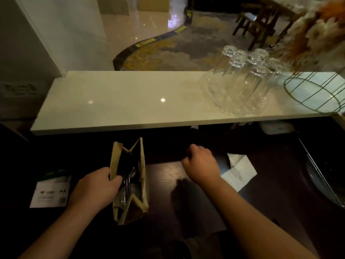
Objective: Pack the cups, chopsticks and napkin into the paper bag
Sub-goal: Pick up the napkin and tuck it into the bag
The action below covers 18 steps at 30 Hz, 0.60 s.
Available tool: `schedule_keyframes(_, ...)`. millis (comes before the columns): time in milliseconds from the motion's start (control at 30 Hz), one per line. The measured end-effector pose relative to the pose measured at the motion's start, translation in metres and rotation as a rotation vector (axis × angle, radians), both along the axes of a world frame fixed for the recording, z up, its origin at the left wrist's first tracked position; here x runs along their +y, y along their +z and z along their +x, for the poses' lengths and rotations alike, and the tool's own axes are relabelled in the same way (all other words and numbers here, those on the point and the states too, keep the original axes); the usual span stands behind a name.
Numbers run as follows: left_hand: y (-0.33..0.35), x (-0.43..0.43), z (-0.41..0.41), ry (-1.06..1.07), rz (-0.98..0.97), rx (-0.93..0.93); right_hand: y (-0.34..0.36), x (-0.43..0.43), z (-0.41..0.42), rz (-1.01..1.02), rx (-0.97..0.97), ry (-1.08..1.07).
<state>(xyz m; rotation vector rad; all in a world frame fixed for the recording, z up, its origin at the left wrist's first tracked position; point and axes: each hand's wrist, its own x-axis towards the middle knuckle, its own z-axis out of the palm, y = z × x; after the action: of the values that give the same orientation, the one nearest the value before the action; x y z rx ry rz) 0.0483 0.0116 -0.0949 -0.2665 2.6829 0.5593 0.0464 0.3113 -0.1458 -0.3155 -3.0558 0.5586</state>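
Note:
A brown paper bag [142, 176] stands open on the dark wooden table. My left hand [95, 186] grips its left rim and holds the mouth apart. Inside the bag I see a clear cup [124, 198] and dark chopsticks [128, 181] leaning upright. My right hand [202, 162] hovers to the right of the bag with its fingers curled and nothing visible in them. A white napkin [239, 171] lies flat on the table just right of that hand.
A white counter shelf [112, 98] runs across behind the table. Several upturned glasses [240, 79] stand on a clear tray on it, beside a wire basket [317, 92]. A white A4 paper pack [51, 193] lies left of the bag. A dark rack [324, 176] sits far right.

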Motion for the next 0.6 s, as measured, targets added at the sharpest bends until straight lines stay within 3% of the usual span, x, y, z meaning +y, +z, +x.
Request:
schedule_keyframes(133, 0.0, -0.005, -0.002, -0.016, -0.017, 0.014, -0.055, 0.099, 0.02, 0.231, -0.486, -0.265)
schedule_keyframes(233, -0.002, -0.011, -0.001, 0.001, -0.049, 0.043, -0.08, 0.139, 0.032, 0.204, -0.644, -0.42)
schedule_keyframes(367, -0.008, -0.013, -0.004, 0.011, -0.075, 0.051, -0.1, 0.152, 0.038, 0.058, -0.652, -0.354)
schedule_keyframes(600, -0.002, -0.004, -0.004, 0.018, 0.015, 0.039, -0.078, 0.092, 0.028, -0.248, -0.457, -0.311)
